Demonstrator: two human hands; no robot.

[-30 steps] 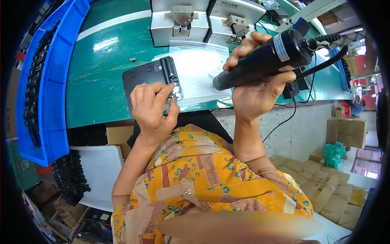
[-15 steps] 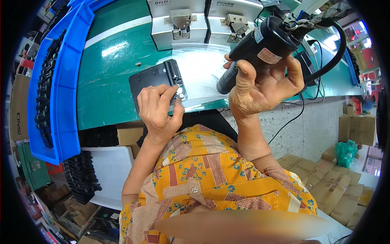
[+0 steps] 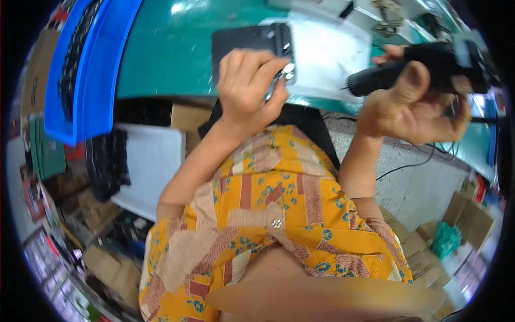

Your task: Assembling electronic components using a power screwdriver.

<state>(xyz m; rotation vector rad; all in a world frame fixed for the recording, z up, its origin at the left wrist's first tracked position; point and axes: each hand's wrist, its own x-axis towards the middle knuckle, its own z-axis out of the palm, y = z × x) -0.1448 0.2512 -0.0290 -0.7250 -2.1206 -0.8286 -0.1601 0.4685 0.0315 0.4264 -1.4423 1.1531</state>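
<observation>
A flat black plastic casing [image 3: 236, 40] with a raised ridge along its right side lies on the green workbench [image 3: 177, 70]. My left hand [image 3: 248, 88] rests over its near right corner. Thumb and index finger close around a small shiny metal part [image 3: 289, 70] at the casing's edge; motion blur hides its exact shape. In my right hand [image 3: 410, 104] a black corded electric screwdriver [image 3: 378, 79] is held in the air, almost level, its ribbed end pointing left toward the casing. The thumb lies along the near side of the tool, and the outer fingers curl loosely.
Beneath the screwdriver's end lies a pale sheet [image 3: 332, 53] on the bench. Grey-white machines [image 3: 389, 16] stand at the back right. A blue bin [image 3: 96, 70] with black parts is at the left, above a white tray [image 3: 153, 161]. Cardboard boxes [image 3: 472, 214] stand at lower right.
The whole view has shifted, so bench and hands appear higher and further right. The screwdriver has swung from steeply slanted to nearly level. My left hand stays at the casing's corner.
</observation>
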